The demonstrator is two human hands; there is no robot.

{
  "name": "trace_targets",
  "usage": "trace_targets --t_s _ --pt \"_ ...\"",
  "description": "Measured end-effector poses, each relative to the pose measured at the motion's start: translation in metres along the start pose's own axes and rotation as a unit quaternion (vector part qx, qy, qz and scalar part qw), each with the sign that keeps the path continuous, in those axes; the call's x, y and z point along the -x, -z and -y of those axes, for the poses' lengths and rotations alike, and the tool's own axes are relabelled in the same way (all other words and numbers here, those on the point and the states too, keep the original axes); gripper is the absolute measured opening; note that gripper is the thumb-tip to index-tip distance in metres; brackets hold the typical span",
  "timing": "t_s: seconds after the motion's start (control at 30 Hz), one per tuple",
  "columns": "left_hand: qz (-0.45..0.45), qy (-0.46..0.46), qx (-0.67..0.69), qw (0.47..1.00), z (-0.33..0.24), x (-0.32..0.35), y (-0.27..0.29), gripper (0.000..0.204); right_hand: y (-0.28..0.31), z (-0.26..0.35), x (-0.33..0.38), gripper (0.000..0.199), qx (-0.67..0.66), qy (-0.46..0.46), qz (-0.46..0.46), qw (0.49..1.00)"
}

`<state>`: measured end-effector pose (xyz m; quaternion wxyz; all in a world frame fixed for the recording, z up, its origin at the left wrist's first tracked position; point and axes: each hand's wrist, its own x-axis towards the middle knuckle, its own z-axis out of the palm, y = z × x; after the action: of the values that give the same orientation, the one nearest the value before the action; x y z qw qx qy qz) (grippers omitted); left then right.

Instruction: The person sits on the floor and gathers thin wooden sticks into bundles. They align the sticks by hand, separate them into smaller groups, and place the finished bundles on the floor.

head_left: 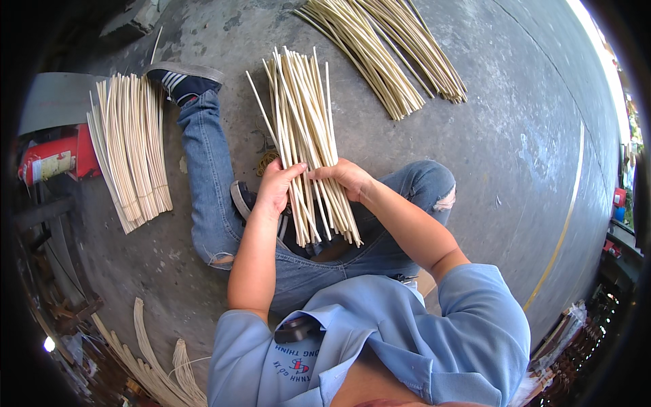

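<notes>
A loose bundle of pale rattan-like sticks stands out in front of me, above my lap. My left hand wraps its left side, thumb laid across the front. On the opposite side my right hand grips the same bundle, its thumb nearly meeting the left one. Most fingers of both hands are hidden behind the sticks. The ends are uneven, and one stick at the upper left leans away from the others. The lower ends hang over my crossed leg.
Two piles of similar sticks lie on the concrete floor ahead. Tied bundles rest at the left beside a red fire extinguisher. Coiled yellowish bands sit near my shoe. Longer bent strands lie at the lower left.
</notes>
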<state>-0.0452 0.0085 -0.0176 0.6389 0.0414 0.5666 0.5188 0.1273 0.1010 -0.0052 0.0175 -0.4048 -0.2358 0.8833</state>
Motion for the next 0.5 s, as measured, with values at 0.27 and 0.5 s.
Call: trace_targets --t_s 0.27,0.5 --pt "-0.012 -0.005 -0.004 1.0 -0.002 -0.0005 -0.0025 0.029 0.0017 -0.004 -0.0046 0.054 -0.025 -0.002 -0.022 0.999" --pt "0.005 0.013 0.017 1.0 -0.0039 0.001 -0.0001 0.025 0.0036 -0.003 -0.005 0.044 0.0 0.004 -0.05 0.999"
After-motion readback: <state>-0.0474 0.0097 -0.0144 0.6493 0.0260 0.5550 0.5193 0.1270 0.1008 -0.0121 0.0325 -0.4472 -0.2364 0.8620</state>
